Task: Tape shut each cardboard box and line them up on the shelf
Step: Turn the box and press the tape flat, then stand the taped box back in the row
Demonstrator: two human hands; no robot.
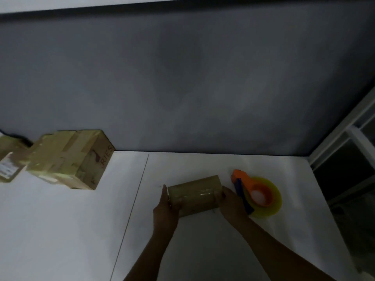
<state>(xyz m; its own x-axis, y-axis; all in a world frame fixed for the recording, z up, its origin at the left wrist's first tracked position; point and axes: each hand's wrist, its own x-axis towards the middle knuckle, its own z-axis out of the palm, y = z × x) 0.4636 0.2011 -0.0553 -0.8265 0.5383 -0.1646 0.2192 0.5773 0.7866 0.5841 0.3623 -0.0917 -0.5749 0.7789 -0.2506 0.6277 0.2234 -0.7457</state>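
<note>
The person holds a small cardboard box (194,195) between both hands, low over the white tabletop (60,230). Whether it touches the surface cannot be told. The box is oblong, dull brown, and wrapped in glossy clear tape that catches a streak of light along its top face. Its corners look slightly rounded under the wrap.

The left hand (165,207) lies flat against the box's left end, fingers straight and pointing away from the person. The right hand (231,203) grips the opposite end, its fingers curled over the top edge.

Just beyond the right hand, on its outer side, lies a tape dispenser (257,196). It has an orange plastic handle and hub, a dark blue part along one side, and a translucent yellow roll of tape lying flat.

Well out to the left of the left hand and farther from the person stands a large cardboard box (71,159), squarish, crossed with shiny tape strips and printed with reddish letters on its side. Beyond it, at the picture's edge, is another taped box (8,159) with a pale label.

A thin dark seam (132,209) runs across the smooth tabletop, just left of the left hand. A matte grey wall (182,78) rises behind.
</note>
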